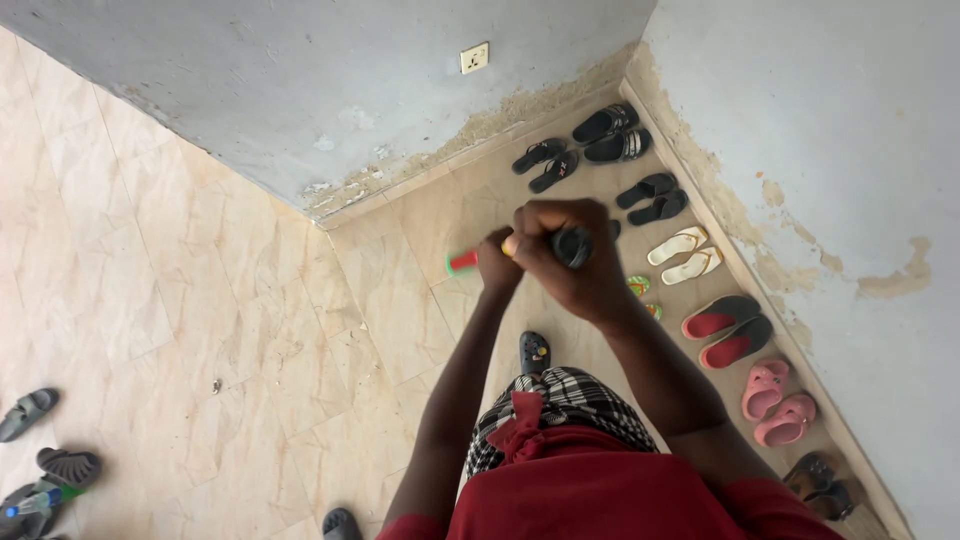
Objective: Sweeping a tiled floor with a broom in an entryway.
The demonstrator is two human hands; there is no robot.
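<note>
Floor: pale tiles (180, 290), slippers (735, 330) in a row along the right wall.
Handle: red-and-green stick (462, 261), mid-frame, long axis running left to right, black end at right.
Right hand (565, 255): fist clamped over the black end.
Left hand (497, 262): gripping just left of it, both arms stretched up-frame.

**Striped handle held over tiled floor**

A long handle (475, 258), banded red, green and yellow with a black end cap, lies nearly level, clasped in both fists; its coloured end juts out just past the left hand (497, 262).
</note>
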